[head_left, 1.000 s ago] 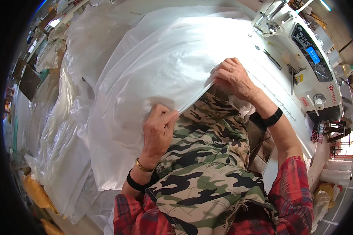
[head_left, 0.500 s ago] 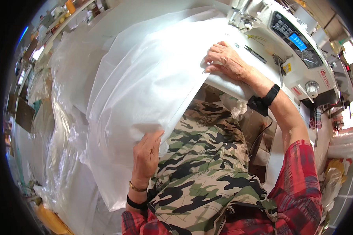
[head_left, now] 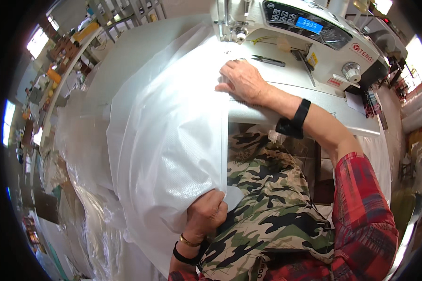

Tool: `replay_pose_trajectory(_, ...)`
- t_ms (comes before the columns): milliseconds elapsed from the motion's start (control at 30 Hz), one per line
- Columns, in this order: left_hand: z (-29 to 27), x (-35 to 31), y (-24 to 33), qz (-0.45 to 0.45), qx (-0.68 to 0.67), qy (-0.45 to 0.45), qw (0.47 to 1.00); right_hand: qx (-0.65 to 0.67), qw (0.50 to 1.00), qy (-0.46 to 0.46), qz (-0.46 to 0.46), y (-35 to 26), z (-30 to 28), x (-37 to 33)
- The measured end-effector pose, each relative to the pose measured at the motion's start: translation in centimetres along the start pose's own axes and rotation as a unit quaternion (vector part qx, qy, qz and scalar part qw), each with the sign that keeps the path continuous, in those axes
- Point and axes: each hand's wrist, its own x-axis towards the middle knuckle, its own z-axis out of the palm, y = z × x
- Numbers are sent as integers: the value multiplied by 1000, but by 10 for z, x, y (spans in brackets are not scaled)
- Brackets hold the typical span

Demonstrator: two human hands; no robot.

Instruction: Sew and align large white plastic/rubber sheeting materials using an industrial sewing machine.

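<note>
A large translucent white plastic sheet (head_left: 169, 150) drapes over the sewing table, its folded edge running straight toward me. My left hand (head_left: 207, 210) is closed on that edge near my lap, and a small flap of sheet sticks out beside the knuckles. Higher up, my right hand (head_left: 243, 80) has its fingers bent and pressed together at the same edge, just in front of the sewing machine's (head_left: 314, 37) needle area. Bright light there washes out the sheet and partly hides the fingertips. Between the two hands the edge is stretched fairly taut.
On the machine bed lie dark tweezers (head_left: 268, 61), right of the needle. A camouflage apron (head_left: 272, 215) covers my lap. Crumpled clear plastic (head_left: 86, 196) hangs at the left, and a cluttered shelf (head_left: 63, 86) stands beyond it.
My left hand has gone from lying on the sheet with extended fingers to gripping its edge. The edge, slanted before, now runs nearly straight toward me. The view has shifted.
</note>
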Motion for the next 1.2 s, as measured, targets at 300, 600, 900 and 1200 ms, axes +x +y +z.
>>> replay_pose_trajectory(300, -5, 27, -15, 38, 95, -17, 995, 38, 995, -26, 83, -2, -1, -11)
replay_pose_trajectory(600, -22, 100, -20, 90, 136, -4, 987, 72, 982, -117, 127, 4, -3, -8)
replay_pose_trajectory(900, -8, 180, -38, 107, 180, -5, 978, 85, 989, -89, 85, 4, -4, -14)
replay_pose_trajectory(1200, 13, 253, -50, 71, 210, 10, 975, 111, 988, -64, 85, 5, -3, -17)
